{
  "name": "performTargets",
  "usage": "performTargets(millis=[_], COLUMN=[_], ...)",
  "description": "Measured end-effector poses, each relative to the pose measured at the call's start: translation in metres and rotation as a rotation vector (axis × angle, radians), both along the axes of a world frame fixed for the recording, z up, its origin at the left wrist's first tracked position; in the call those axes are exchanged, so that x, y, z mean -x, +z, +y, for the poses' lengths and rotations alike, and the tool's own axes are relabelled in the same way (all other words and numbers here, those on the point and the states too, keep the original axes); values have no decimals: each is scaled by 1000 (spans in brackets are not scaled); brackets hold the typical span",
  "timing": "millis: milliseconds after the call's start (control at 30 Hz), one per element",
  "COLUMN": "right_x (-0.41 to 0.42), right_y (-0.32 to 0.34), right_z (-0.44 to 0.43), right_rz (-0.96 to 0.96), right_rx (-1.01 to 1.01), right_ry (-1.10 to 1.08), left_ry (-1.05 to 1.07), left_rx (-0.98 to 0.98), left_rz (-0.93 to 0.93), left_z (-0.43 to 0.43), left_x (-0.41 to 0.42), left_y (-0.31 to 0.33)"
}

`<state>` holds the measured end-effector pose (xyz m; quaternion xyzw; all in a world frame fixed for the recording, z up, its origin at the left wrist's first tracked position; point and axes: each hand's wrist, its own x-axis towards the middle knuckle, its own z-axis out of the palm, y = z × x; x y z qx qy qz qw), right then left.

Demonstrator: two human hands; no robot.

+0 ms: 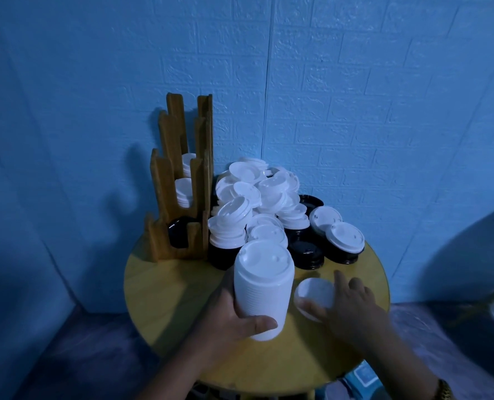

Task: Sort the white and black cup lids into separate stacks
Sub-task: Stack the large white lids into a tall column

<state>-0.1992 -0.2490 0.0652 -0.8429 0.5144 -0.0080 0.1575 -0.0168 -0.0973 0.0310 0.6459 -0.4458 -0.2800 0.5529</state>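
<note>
My left hand point(234, 319) grips a tall stack of white lids point(264, 287) at its lower part, above the round yellow table point(164, 290). My right hand point(346, 304) holds a single white lid point(315, 293) just right of the stack, thumb under its near edge and fingers over its far side. Behind them lies a jumbled pile of white lids point(254, 194) on top of black lids point(307, 252). Two more white lids point(346, 232) sit on black stacks at the right.
A wooden tiered lid holder point(182, 174) stands at the table's back left, with white lids in its upper slots and black lids point(177, 230) in the lowest. A blue brick-pattern wall is right behind. A dark rounded object point(485, 269) is at the right edge.
</note>
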Motion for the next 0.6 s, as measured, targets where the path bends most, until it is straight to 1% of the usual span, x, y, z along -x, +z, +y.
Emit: performTargets(millis=[67,167,233,300,367,433,500,533,567,600], right_x=[5,9,9,12,15,14,7,1,-6,-14], right_y=[1,3,2,3,12,29,50,60,68,74], right_z=[-5,-10,-11,-12,-11,-9,0,6,12,17], right_rz=[12,-97,-134,-148,-270,-495,-697,-757,-765,-711], right_rx=[-8,-58,-70,-25,90,190,146,100,66,50], right_ry=[76,230,243,189,139,149,221,276,338,395], left_ry=[3,-3,-12,-23,-23,-8,7,9,5,1], left_rx=[-2,-5,-8,-7,-18,-27,-25,-19,-15,-18], left_rz=[4,4,-1,-20,-34,-39,-55,-69,-85,-96], left_z=[0,0,0,0,1,0,-2,-4,-6,-7], left_x=[1,0,-1,-1,0,0,1,1,2,2], left_y=[1,1,0,0,0,0,1,2,3,5])
